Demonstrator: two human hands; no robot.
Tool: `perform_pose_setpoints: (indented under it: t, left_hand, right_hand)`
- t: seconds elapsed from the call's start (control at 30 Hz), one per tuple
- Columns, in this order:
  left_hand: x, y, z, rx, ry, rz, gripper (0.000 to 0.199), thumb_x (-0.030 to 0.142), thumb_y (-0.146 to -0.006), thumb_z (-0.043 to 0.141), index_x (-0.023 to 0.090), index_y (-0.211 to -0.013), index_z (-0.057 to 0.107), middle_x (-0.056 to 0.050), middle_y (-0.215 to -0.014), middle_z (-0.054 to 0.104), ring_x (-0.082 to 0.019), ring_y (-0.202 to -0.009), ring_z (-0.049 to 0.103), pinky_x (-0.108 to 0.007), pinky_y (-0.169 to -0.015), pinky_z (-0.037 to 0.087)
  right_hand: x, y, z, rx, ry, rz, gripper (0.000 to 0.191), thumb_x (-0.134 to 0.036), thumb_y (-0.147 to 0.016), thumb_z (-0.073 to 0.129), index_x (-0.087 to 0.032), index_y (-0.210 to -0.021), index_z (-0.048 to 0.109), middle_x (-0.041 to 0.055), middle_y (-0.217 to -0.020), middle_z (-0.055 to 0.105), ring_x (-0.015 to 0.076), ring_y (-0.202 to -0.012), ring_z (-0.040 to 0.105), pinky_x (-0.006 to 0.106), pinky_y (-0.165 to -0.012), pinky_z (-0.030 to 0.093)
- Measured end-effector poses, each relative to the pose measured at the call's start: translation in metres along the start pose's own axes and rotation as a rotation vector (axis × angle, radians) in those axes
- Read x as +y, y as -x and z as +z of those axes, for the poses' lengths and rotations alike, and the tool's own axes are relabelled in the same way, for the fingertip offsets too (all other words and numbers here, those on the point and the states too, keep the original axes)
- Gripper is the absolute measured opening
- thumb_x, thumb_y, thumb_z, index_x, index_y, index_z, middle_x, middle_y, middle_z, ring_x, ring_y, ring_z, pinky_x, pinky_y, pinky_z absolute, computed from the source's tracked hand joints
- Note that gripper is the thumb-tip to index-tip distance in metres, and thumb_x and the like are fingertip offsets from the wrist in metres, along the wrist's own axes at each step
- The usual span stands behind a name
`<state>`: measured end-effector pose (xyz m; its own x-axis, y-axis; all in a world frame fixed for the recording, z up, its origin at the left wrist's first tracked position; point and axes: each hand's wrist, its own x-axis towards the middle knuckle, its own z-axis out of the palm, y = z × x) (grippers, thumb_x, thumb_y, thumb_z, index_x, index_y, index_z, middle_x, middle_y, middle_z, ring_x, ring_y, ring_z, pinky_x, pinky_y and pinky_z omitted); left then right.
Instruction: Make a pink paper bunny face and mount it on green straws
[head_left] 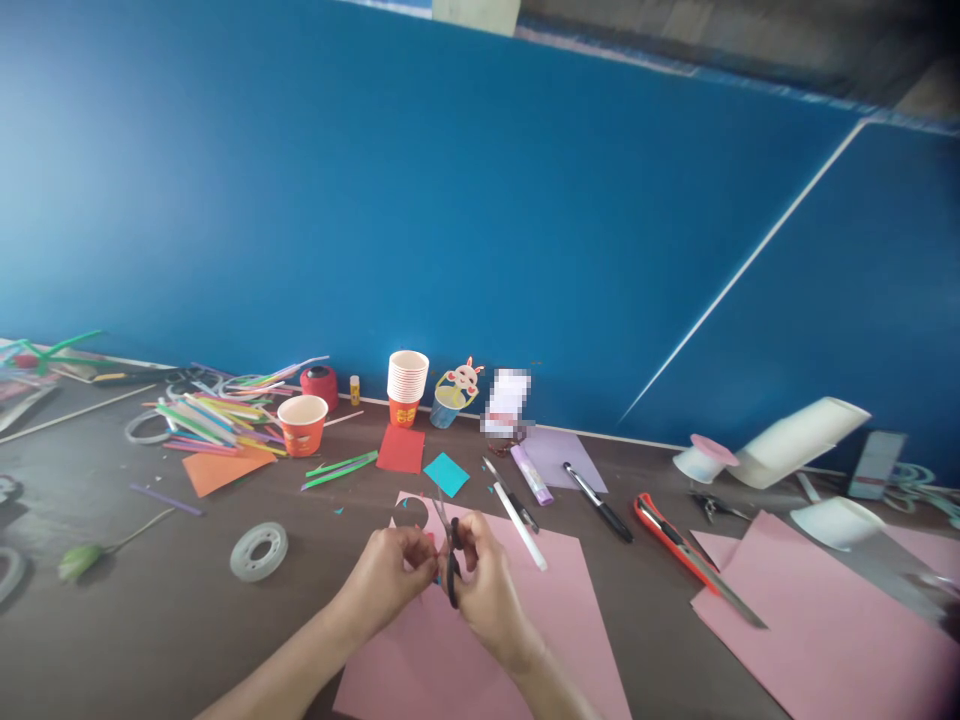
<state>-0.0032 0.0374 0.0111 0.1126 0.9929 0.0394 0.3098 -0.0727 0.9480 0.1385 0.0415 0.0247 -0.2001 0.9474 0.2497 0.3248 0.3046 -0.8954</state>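
Over a pink paper sheet (pixel 525 640), my two hands are close together. My right hand (pixel 484 580) is closed round the handles of black-handled scissors (pixel 452 575), whose blades point up and away from me. My left hand (pixel 397 570) is pinched at the fingertips beside the scissors. Bits of red and blue show at those fingers, too small and covered for me to name. Near the blade tips lie a round hole (pixel 411 513) in the pink sheet and a blue paper square (pixel 447 474).
A tape roll (pixel 259 552) lies left, before straws (pixel 210 420) and a paper cup (pixel 302 425). Stacked cups (pixel 407 388) stand at the back. A marker (pixel 521 525), a glue stick (pixel 532 475) and an extended utility knife (pixel 697 560) lie right, near more pink paper (pixel 840 620).
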Motion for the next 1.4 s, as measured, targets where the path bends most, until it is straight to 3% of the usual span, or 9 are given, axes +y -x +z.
perform_pose_setpoints:
  t: [0.3, 0.47, 0.67, 0.93, 1.2, 1.4]
  left_hand:
    - [0.005, 0.001, 0.000, 0.006, -0.035, 0.018, 0.015, 0.019, -0.067, 0.053, 0.018, -0.055, 0.062, 0.002, -0.052, 0.059, -0.013, -0.053, 0.052, -0.020, -0.052, 0.036]
    - [0.000, -0.002, 0.002, 0.030, 0.071, -0.029, 0.009, 0.020, -0.063, 0.057, 0.017, -0.057, 0.063, 0.001, -0.055, 0.061, -0.014, -0.055, 0.053, -0.021, -0.054, 0.037]
    - [0.000, -0.003, 0.004, -0.046, 0.364, -0.162, 0.007, 0.022, -0.062, 0.063, 0.015, -0.064, 0.061, 0.000, -0.059, 0.062, -0.013, -0.055, 0.053, -0.022, -0.054, 0.036]
    - [0.010, 0.003, 0.008, -0.105, 0.701, -0.262, 0.014, 0.027, -0.068, 0.064, 0.014, -0.066, 0.059, -0.002, -0.065, 0.063, -0.011, -0.061, 0.054, -0.025, -0.066, 0.040]
    - [0.009, 0.004, 0.007, -0.038, 0.688, -0.352, 0.014, 0.028, -0.071, 0.061, 0.016, -0.068, 0.055, -0.002, -0.067, 0.063, -0.012, -0.065, 0.057, -0.024, -0.062, 0.041]
    - [0.012, 0.005, 0.006, 0.012, 0.628, -0.331, 0.014, 0.029, -0.072, 0.059, 0.016, -0.070, 0.054, -0.002, -0.067, 0.064, -0.012, -0.064, 0.056, -0.022, -0.059, 0.040]
  right_hand:
    - [-0.001, 0.005, -0.002, 0.010, 0.142, -0.057, 0.022, -0.004, -0.062, 0.046, -0.022, -0.076, 0.042, -0.0018, -0.074, 0.054, 0.0131, -0.067, 0.049, 0.022, -0.056, 0.035]
    - [0.001, 0.001, 0.002, 0.042, 0.052, -0.015, 0.016, -0.010, -0.068, 0.050, -0.021, -0.073, 0.040, -0.0032, -0.068, 0.051, 0.0114, -0.060, 0.047, 0.022, -0.052, 0.034]
    - [0.007, -0.009, 0.002, 0.119, -0.148, 0.142, 0.018, -0.014, -0.068, 0.054, -0.021, -0.071, 0.037, -0.0047, -0.062, 0.049, 0.0088, -0.050, 0.047, 0.021, -0.047, 0.037]
    - [0.006, -0.008, 0.004, 0.180, -0.296, 0.202, 0.019, -0.020, -0.067, 0.057, -0.019, -0.075, 0.041, -0.0031, -0.066, 0.052, 0.0094, -0.051, 0.052, 0.022, -0.046, 0.046]
    - [0.007, -0.008, 0.008, 0.205, -0.305, 0.185, 0.018, -0.018, -0.066, 0.058, -0.019, -0.074, 0.042, -0.0021, -0.066, 0.054, 0.0109, -0.055, 0.055, 0.022, -0.047, 0.047]
    - [0.005, -0.007, 0.012, 0.209, -0.413, 0.194, 0.018, -0.016, -0.066, 0.060, -0.019, -0.073, 0.044, -0.0048, -0.064, 0.052, 0.0081, -0.050, 0.051, 0.019, -0.044, 0.044]
